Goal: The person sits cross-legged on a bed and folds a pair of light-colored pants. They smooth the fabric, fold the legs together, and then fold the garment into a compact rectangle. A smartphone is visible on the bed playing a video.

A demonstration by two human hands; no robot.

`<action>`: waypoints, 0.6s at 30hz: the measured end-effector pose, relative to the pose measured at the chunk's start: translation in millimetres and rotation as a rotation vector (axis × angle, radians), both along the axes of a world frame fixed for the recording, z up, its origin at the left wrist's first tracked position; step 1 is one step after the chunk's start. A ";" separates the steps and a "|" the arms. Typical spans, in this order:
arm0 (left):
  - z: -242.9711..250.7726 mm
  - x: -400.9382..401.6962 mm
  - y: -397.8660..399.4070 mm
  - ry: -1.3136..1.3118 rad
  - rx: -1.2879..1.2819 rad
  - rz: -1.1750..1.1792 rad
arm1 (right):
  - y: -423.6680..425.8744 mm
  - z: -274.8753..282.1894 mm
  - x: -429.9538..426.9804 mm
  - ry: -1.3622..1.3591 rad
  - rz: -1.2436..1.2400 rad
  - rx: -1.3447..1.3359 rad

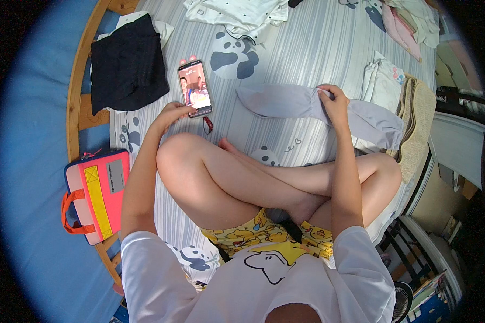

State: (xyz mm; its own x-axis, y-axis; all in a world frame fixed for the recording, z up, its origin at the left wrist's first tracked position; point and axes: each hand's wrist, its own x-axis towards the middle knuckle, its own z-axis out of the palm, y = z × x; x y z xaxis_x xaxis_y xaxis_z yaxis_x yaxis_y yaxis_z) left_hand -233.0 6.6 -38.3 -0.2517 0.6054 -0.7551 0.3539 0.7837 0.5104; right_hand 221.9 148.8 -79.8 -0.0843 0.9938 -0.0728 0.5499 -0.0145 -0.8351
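Note:
My left hand [173, 117] is at the lower left edge of a smartphone [195, 87] on the bed. Its thumb lies over the lit screen, which shows a picture of people; whether the other fingers reach under the phone is hidden. A dark red beaded strap [208, 124] hangs from the phone's lower end. My right hand [334, 104] pinches a long, light grey sleeve-like cloth [281, 101] near its gathered middle. One part of the cloth lies flat to the left, and its elasticated end [390, 131] stretches right, towards my knee.
I sit cross-legged on a striped, panda-print bed sheet [222, 149]. Folded black cloth [129, 66] lies left, above a pink laptop bag [101, 194] by the wooden bed rail [73, 101]. White clothing [238, 14] is ahead. A folded beige mat [420, 109] and white cloth [382, 80] lie right.

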 end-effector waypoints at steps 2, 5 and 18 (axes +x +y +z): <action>-1.0 -0.7 0.1 0.008 -0.008 -0.001 | -0.4 2.7 -1.2 -0.002 0.001 0.006; -6.4 -5.6 -2.4 0.005 -0.016 -0.008 | -0.1 -0.1 -0.8 -0.015 0.002 0.025; -10.8 -11.1 -8.3 -0.101 0.035 0.119 | 4.4 -20.6 -3.3 0.277 0.025 -0.038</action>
